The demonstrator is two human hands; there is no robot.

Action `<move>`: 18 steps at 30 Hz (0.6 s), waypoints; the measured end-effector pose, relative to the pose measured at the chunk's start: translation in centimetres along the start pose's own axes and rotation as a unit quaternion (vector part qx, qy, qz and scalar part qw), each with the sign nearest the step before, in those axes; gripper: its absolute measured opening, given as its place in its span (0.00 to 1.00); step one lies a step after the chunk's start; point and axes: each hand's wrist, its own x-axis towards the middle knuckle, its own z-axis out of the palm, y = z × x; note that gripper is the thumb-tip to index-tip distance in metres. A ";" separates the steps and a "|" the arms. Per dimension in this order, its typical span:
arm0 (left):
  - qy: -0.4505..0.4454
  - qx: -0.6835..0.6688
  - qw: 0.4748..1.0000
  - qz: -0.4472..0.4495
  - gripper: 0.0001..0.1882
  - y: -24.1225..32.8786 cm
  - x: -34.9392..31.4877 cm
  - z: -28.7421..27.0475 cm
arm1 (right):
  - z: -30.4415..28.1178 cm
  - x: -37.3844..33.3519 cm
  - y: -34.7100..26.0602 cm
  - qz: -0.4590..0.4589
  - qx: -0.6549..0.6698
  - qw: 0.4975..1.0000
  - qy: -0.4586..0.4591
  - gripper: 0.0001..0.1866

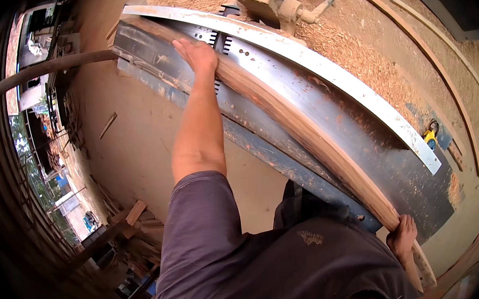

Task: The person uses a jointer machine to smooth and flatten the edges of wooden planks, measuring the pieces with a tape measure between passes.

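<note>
A long wooden board [307,130] lies lengthwise on the metal bed [423,204] of a jointer, alongside its long pale metal fence [323,63]. My left hand [199,56] rests on the board toward its far end, with the fingers stretched out. Right beside that hand are dark comb-like slots [224,42] in the machine. At the near right end of the board, my right hand [402,236] is closed around the wood. Part of the board's near end passes beyond that hand.
Wood shavings [350,41] cover the floor behind the fence. A dust-coated machine part [262,0] stands at the far side. A yellow tape measure [430,139] sits near the fence's right end. Long wooden strips [426,51] lie at right, and scrap wood [142,216] is piled at lower left.
</note>
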 end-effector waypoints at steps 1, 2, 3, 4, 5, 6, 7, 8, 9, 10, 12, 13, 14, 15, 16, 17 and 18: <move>-0.001 -0.002 1.000 0.000 0.33 -0.1 0.5 0.0 | 0.1 0.3 -0.3 0.002 0.002 1.000 -0.002 0.14; -0.003 0.006 1.000 -0.001 0.33 -0.6 1.1 0.0 | 0.2 0.5 -0.7 0.004 0.004 1.000 -0.005 0.14; -0.003 0.007 1.000 -0.001 0.33 -0.5 1.7 0.0 | 0.4 0.9 -1.0 0.004 0.007 1.000 -0.004 0.14; -0.002 0.009 1.000 -0.002 0.33 -0.5 2.2 -0.1 | 0.6 1.3 -1.3 0.009 0.005 1.000 -0.004 0.14; -0.002 0.010 1.000 -0.003 0.34 -0.6 2.8 -0.1 | 0.4 1.7 -1.8 0.011 0.004 1.000 -0.010 0.14; 0.003 0.003 1.000 0.007 0.34 -0.9 3.4 -0.3 | 0.0 2.4 -2.5 0.011 0.004 1.000 -0.018 0.13; 0.003 -0.005 1.000 0.011 0.34 -1.1 4.0 -0.3 | -0.2 2.9 -3.0 0.010 0.004 1.000 -0.027 0.13; 0.003 -0.012 1.000 0.014 0.34 -1.4 4.6 -0.3 | 0.0 3.2 -3.4 0.010 0.004 1.000 -0.025 0.13; 0.004 -0.020 1.000 0.016 0.34 -1.6 5.2 -0.4 | 0.2 3.6 -3.8 0.009 0.004 1.000 -0.023 0.13; 0.002 -0.019 1.000 0.018 0.34 -1.9 5.8 -0.4 | 0.3 3.9 -4.1 0.008 0.003 1.000 -0.021 0.13; 0.000 -0.020 1.000 0.021 0.34 -2.5 7.4 -0.2 | 0.4 4.7 -4.8 0.008 0.005 0.999 -0.031 0.13; 0.003 -0.019 1.000 0.021 0.34 -2.9 8.2 -0.2 | 0.4 5.1 -5.2 0.008 0.005 0.999 -0.035 0.13; 0.005 -0.019 1.000 0.021 0.34 -3.3 8.9 -0.2 | 0.4 5.6 -5.7 0.005 0.007 0.999 -0.032 0.13; 0.007 -0.019 1.000 0.022 0.34 -3.7 9.7 -0.1 | 0.5 6.1 -6.3 0.004 0.010 1.000 -0.028 0.13; 0.006 -0.022 0.999 0.023 0.34 -4.1 10.5 -0.1 | 0.5 6.6 -6.8 0.002 0.012 1.000 -0.024 0.13; 0.005 -0.025 0.999 0.024 0.34 -4.5 11.2 -0.2 | 0.5 7.0 -7.3 0.001 0.011 1.000 -0.024 0.13; 0.003 -0.028 0.999 0.024 0.34 -5.0 12.0 -0.1 | 0.5 7.5 -7.8 0.001 0.009 1.000 -0.024 0.13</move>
